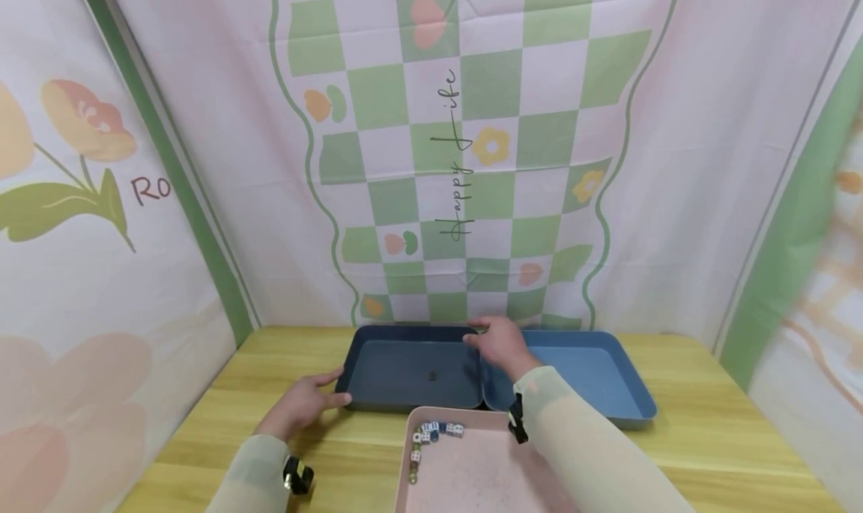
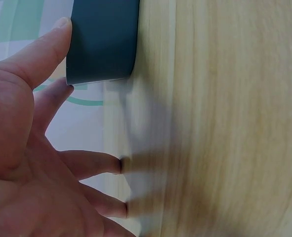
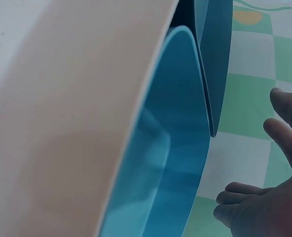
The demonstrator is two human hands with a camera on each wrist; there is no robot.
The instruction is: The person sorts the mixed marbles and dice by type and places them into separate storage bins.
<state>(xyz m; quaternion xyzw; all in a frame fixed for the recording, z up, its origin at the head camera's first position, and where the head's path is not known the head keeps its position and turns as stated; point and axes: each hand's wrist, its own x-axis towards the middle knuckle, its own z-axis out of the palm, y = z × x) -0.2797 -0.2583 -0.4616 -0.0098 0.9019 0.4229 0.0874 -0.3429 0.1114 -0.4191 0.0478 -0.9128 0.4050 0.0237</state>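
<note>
A dark navy tray (image 1: 404, 408) lies at the back of the table. My left hand (image 1: 300, 404) is at its left end; in the left wrist view, the thumb touches the tray's rim, the index fingertip meets its corner, and the other fingers spread over the wood. One small dark piece (image 1: 432, 376) lies inside this tray. My right hand (image 1: 502, 344) hovers where the navy tray meets a blue tray (image 1: 593, 378). In the right wrist view its fingers (image 3: 249, 197) are extended, apart from the trays, and hold nothing.
In front stands a pink tray (image 1: 485, 468), with several white dice (image 1: 450, 428) and small blue and olive pieces (image 1: 413, 477) along its far left corner. The right forearm passes over it. A patterned curtain (image 1: 465, 161) hangs behind the wooden table (image 1: 728, 438).
</note>
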